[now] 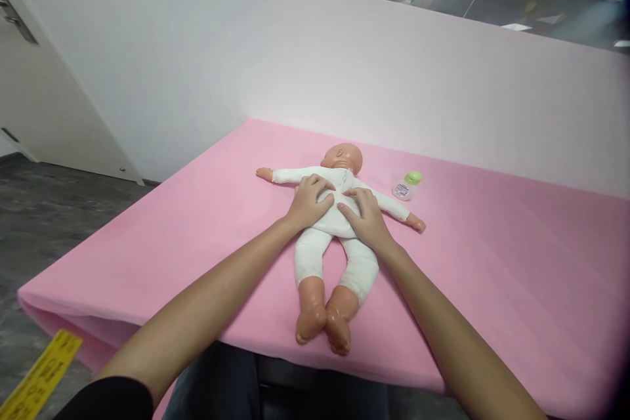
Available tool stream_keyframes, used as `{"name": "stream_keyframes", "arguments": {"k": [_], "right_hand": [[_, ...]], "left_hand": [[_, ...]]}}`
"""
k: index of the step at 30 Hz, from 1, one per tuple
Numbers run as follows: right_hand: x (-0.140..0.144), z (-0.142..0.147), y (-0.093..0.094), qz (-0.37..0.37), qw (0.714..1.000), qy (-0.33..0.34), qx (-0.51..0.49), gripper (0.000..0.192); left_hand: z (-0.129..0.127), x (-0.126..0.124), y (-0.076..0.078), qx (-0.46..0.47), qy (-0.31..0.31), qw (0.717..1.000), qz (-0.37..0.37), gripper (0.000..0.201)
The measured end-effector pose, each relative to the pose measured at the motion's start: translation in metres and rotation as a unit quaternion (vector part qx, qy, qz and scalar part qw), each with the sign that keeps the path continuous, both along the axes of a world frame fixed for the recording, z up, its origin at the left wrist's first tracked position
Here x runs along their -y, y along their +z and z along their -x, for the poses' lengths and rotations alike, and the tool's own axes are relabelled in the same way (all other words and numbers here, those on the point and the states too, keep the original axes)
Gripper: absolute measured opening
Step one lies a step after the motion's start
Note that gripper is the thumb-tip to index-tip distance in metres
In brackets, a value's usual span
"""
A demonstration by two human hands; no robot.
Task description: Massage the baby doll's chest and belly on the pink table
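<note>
A baby doll (pixel 339 226) with a white cloth body lies face down, its head turned to the left and its arms spread wide. Its bare plastic feet point toward me. On the left side of its back rests my left hand (pixel 311 200), thumb and fingers apart. My right hand (pixel 365 215) lies on the right side of the back, also with fingers spread. The two thumbs are close together near the middle of the back, with a small gap between them. Neither hand grips anything.
A small clear bottle with a green cap (pixel 407 186) lies beside the doll's right-hand arm. Pink cloth (pixel 197 236) covers the table, which meets a white wall (pixel 305 65) at the back. A yellow strip (pixel 42 377) shows at lower left, and a door (pixel 49 92) stands beyond.
</note>
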State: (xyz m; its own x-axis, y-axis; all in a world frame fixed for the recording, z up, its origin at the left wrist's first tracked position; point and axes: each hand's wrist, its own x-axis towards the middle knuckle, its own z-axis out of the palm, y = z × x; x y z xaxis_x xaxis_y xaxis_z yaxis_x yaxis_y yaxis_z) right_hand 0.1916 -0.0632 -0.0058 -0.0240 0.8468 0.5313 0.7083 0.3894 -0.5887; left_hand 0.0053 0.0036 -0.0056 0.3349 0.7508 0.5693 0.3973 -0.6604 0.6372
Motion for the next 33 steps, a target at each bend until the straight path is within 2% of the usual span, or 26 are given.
{"name": "stream_keyframes", "arguments": {"k": [33], "right_hand": [[0.0021, 0.0020, 0.0027, 0.005, 1.000, 0.000, -0.007, 0.027]], "left_hand": [[0.0003, 0.0010, 0.0014, -0.002, 0.002, 1.000, 0.008, 0.018]]}}
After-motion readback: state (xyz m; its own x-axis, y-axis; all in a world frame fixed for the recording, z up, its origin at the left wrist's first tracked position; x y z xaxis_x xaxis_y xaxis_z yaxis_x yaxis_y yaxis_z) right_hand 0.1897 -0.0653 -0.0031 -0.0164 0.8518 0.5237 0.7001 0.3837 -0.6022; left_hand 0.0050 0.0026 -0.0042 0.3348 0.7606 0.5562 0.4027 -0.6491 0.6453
